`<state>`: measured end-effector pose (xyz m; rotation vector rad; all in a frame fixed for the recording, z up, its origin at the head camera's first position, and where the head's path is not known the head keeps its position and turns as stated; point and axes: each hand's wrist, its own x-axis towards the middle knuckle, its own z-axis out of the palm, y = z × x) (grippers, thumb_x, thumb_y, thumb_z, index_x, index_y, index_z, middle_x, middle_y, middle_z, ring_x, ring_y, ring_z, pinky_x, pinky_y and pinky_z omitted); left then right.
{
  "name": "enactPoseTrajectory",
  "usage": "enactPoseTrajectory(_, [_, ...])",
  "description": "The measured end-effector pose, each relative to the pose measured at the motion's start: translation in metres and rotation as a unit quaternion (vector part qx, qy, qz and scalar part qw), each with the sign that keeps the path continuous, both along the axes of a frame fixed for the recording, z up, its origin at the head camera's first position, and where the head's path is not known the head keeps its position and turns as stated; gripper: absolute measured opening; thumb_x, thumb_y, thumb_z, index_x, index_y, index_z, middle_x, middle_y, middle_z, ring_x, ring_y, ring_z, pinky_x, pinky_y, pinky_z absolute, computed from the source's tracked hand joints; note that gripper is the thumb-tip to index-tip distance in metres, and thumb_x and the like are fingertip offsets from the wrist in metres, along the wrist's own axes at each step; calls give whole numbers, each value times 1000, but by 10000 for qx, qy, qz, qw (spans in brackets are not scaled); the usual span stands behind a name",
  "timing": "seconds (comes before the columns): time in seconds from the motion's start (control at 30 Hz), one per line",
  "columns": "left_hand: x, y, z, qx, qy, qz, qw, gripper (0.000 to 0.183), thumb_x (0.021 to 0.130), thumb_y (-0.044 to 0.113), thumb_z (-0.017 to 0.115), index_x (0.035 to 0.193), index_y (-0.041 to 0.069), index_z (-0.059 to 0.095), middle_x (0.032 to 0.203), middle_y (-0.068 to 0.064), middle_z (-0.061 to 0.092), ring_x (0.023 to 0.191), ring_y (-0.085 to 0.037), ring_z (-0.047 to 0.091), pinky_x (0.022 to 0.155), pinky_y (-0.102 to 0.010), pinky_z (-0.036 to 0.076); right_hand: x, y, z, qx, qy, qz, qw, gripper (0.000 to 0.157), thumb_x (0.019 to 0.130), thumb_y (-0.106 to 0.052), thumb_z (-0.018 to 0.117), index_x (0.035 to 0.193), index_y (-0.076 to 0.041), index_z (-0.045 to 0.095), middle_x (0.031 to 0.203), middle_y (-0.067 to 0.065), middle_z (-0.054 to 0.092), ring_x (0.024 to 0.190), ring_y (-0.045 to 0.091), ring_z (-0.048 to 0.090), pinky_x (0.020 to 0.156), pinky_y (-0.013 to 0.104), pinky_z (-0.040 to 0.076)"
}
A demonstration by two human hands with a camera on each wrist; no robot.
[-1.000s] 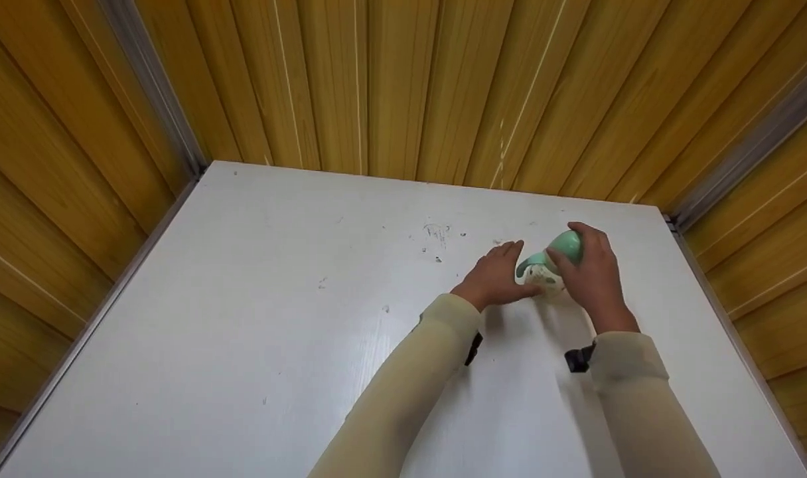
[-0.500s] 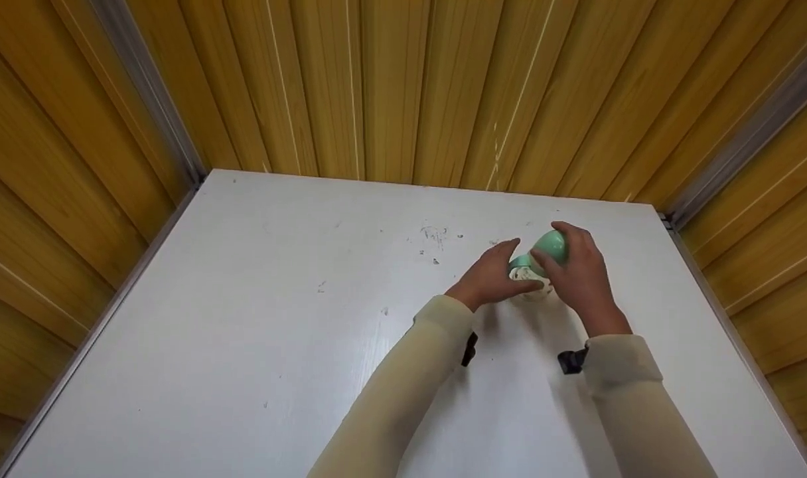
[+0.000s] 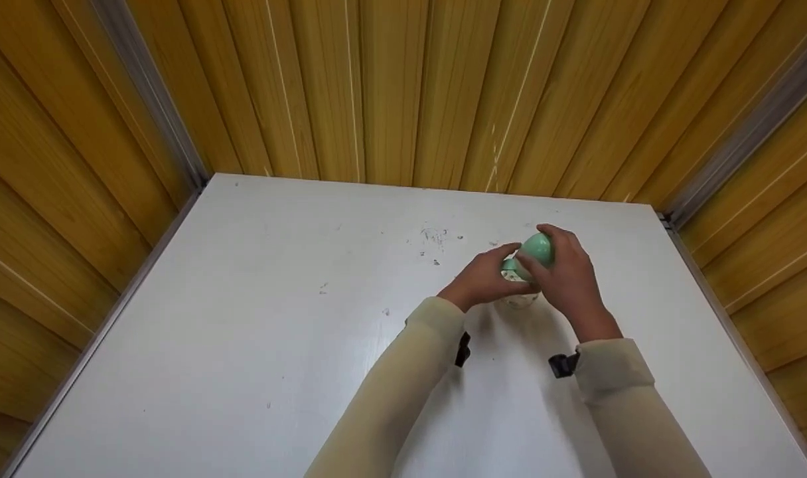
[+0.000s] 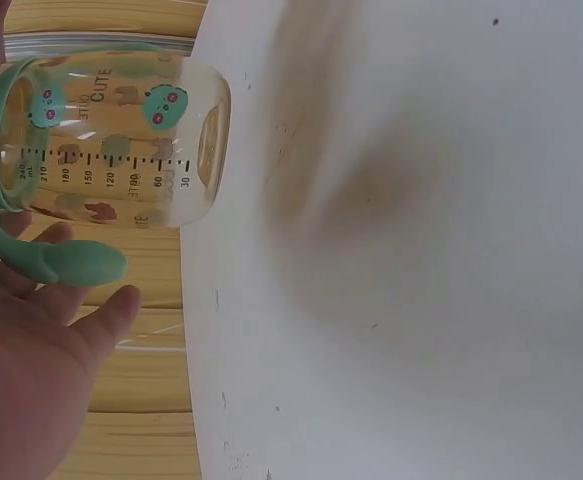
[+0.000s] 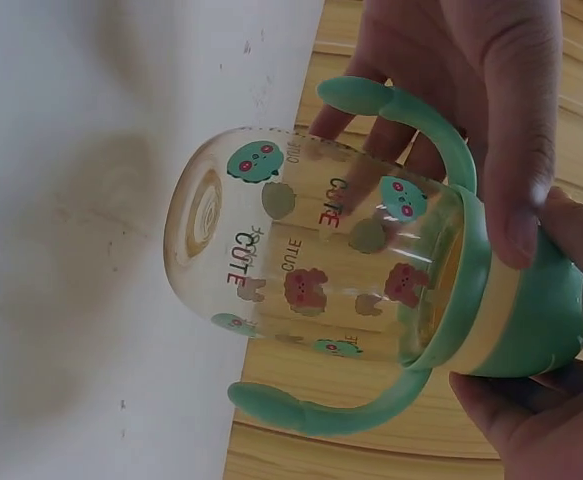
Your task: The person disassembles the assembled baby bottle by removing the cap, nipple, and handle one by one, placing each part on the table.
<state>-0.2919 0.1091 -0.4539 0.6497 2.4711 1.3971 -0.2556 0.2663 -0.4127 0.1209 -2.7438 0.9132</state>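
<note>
A clear baby bottle [image 5: 311,240] has mint-green handles [image 5: 321,410], a domed green cap [image 3: 537,247] and printed cartoon figures. It is held above the white table, its base toward the tabletop. My right hand [image 3: 569,279] grips the cap from the right, thumb in front and fingers round the far side. My left hand [image 3: 488,277] is round the bottle's upper part from the left. Its thumb lies at the collar [image 5: 476,290] in the right wrist view, with the other fingers behind the bottle and one handle. The left wrist view shows a printed measuring scale [image 4: 106,158].
The white tabletop [image 3: 277,318] carries small dark scuffs and marks. Yellow wood-look panels [image 3: 390,93] rise behind it and at both sides, with grey metal strips [image 3: 154,93] at the corners. Shadows of hands and bottle fall on the tabletop.
The right hand has moved left with the bottle, toward the left hand. The left hand's thumb and fingers have come in round the bottle's upper part.
</note>
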Motion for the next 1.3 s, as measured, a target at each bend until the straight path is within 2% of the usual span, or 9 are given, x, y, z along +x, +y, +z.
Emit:
enactPoseTrajectory(0.13, [0, -3, -2, 100, 26, -10, 9999, 78, 73, 59, 76, 141, 36, 45, 132, 15, 56, 118, -6, 54, 100, -33, 48, 2, -7, 0, 12, 110, 45, 9999, 68, 89, -48, 64, 142, -11, 43, 141, 19, 45, 121, 40, 50, 97, 60, 44])
enactPoseTrajectory(0.37, [0, -10, -3, 198, 107, 117, 9997, 73, 75, 53, 78, 139, 32, 49, 128, 14, 58, 115, -6, 55, 98, -32, 49, 5, -19, -1, 56, 364, 111, 9993, 67, 88, -48, 66, 140, -10, 45, 138, 19, 47, 119, 39, 52, 95, 59, 45])
enactPoseTrajectory(0.67, [4, -22, -7, 702, 202, 339, 9967, 67, 77, 42, 80, 136, 28, 52, 125, 13, 61, 113, -6, 57, 97, -31, 49, 11, -38, 0, -12, 898, 330, 9954, 63, 87, -41, 71, 136, -7, 49, 132, 20, 51, 114, 39, 55, 92, 58, 47])
enactPoseTrajectory(1.07, [9, -41, -11, 1070, 25, 671, 9920, 61, 75, 42, 82, 130, 32, 57, 123, 16, 61, 115, -7, 57, 99, -35, 49, 14, -61, -1, -245, 929, 325, 9948, 64, 85, -42, 72, 135, -9, 50, 131, 16, 52, 114, 35, 55, 94, 56, 48])
enactPoseTrajectory(1.3, [14, -54, -15, 1008, 69, 769, 9919, 62, 73, 46, 82, 129, 33, 58, 124, 16, 62, 115, -7, 57, 99, -36, 49, 16, -74, -5, -417, 922, 455, 9938, 64, 84, -43, 72, 135, -10, 50, 131, 14, 53, 114, 32, 56, 94, 54, 49])
